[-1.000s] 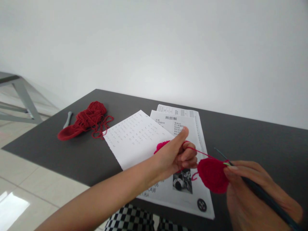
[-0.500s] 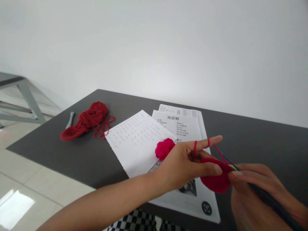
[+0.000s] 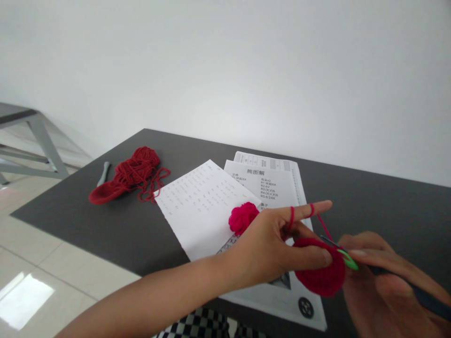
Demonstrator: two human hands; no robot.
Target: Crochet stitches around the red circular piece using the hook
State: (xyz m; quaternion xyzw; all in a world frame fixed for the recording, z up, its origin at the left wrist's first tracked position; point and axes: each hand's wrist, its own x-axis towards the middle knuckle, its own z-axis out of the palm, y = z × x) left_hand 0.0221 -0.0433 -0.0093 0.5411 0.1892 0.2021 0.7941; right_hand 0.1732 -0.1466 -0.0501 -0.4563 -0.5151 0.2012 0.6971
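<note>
White wall stands behind the dark grey table, which carries the working papers. Two printed sheets lie at centre, text facing the person, so they can be read while both hands are occupied. A small pink yarn ball rests on the sheets, at 9 o'clock from the left hand. Dark red yarn lies well apart at 10 o'clock, just beside a grey tool.

Left hand: forefinger extended, strand looped over it, apparently for tension; thumb and middle finger pinch the red crocheted disc.

Right hand: closed around the crochet hook, pen-style, at 3 o'clock from the disc. Hook tip meets the disc's upper edge.
</note>
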